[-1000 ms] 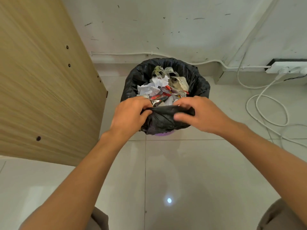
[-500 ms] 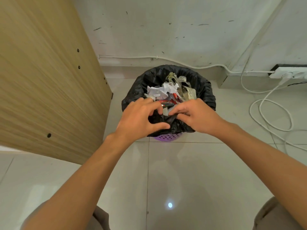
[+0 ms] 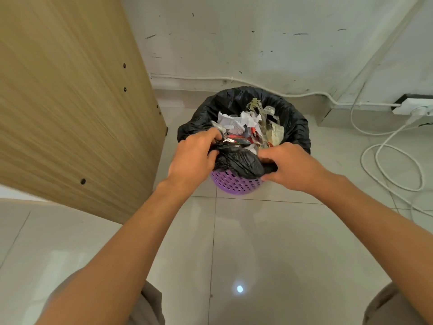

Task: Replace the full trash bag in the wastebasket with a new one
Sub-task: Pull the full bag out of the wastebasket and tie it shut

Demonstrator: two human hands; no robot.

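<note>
Head view: a round purple perforated plastic wastebasket is seen on the tiled floor at 12 o'clock, lined with a black plastic trash bag full of crumpled paper and wrappers. The bag's near edge is gripped by the left hand and the right hand. The bag is judged as being peeled off the rim; the far edge must be freed next.

Black trash bag lines purple perforated wastebasket, upright on the floor near the wall. Bag full: crumpled paper, wrappers, clear plastic. Near rim of bag bunched up, pulled off basket edge; far rim folded over it.
</note>
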